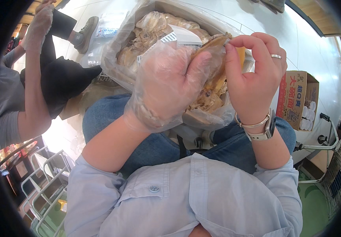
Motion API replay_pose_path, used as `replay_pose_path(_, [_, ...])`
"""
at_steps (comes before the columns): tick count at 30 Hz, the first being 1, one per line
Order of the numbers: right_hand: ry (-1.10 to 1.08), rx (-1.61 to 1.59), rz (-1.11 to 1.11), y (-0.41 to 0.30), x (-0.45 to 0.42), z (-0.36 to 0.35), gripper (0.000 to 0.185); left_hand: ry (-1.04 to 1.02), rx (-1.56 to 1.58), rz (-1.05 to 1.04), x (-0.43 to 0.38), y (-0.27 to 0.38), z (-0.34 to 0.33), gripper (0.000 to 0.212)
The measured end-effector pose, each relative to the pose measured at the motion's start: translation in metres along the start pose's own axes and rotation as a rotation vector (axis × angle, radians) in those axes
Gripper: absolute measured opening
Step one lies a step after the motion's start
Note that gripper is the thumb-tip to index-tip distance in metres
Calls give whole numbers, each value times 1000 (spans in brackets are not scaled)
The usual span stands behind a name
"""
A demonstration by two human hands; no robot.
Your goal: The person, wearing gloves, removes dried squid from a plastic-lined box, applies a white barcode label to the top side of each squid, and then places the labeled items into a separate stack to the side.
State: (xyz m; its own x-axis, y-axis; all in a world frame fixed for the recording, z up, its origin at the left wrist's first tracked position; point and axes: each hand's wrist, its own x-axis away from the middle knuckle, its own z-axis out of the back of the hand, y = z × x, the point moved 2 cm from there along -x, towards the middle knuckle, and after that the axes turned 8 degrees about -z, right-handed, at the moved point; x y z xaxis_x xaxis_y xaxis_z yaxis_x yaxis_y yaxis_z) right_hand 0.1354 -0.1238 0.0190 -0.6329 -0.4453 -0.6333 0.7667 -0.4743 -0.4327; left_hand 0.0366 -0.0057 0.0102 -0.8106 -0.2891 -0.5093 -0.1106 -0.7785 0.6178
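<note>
My left hand [170,77], in a clear plastic glove, grips a flat dried squid [216,63] between thumb and fingers. A white sheet of barcode labels [186,34] sticks out behind that hand; whether the fingers hold it too is hidden. My bare right hand [254,65], with a ring and a wristwatch, pinches the squid's upper tip between thumb and forefinger. What exactly lies between those fingertips is too small to tell. Below both hands stands a carton lined with clear plastic [112,59], holding several more dried squid [152,26].
At the left sits another person with a gloved hand [40,28]. Clear plastic packaging [106,28] lies by their shoe. A printed carton [294,100] of white-lidded tubs stands right. Metal racks, one a white wire rack [44,177], flank me on both sides.
</note>
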Motion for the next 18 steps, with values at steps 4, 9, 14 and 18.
replay_pose_path(4, [-51, -13, -13, -2, -2, 3, 6, 21, -75, -70, 0, 1, 2, 27])
replay_pose_path(9, [-16, -127, -1, 3, -2, -2, 6, 69, -88, -115, 3, -2, -1, 28])
replay_pose_path(14, [-17, -193, 14, 3, -2, -3, 6, 17, -72, -117, 3, -1, 1, 28])
replay_pose_path(18, [-67, -187, 4, 0, -2, 2, 5, 40, -81, -104, 4, 4, 2, 28])
